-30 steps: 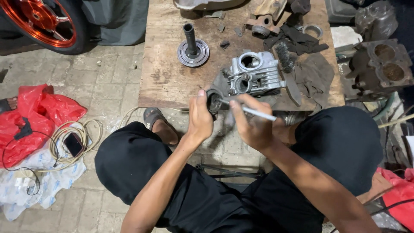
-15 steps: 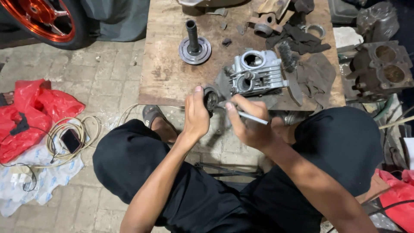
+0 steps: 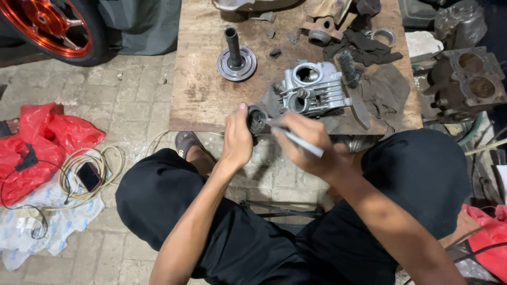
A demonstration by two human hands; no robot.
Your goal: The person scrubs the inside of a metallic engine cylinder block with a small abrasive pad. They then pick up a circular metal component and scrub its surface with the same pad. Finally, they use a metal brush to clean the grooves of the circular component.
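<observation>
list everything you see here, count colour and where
round part: 1, dark, in left hand at board edge
thin tool: 1, pale, in right hand
engine head: 1, silver, board centre
flanged shaft: 1, grey, upright on board
wooden board: 1, brown, ahead
rags: several, dark, board right
cylinder block: 1, grey, far right
wheel: 1, orange, top left
plastic bag: 1, red, floor left
phone: 1, dark, on coiled cable
left hand: 1
right hand: 1

A small dark round part (image 3: 257,120), ring-shaped with a grimy face, was held upright at the near edge of the table (image 3: 200,100). A slim white-handled tool (image 3: 297,140) slanted up-left, its tip touching the part's centre.
</observation>
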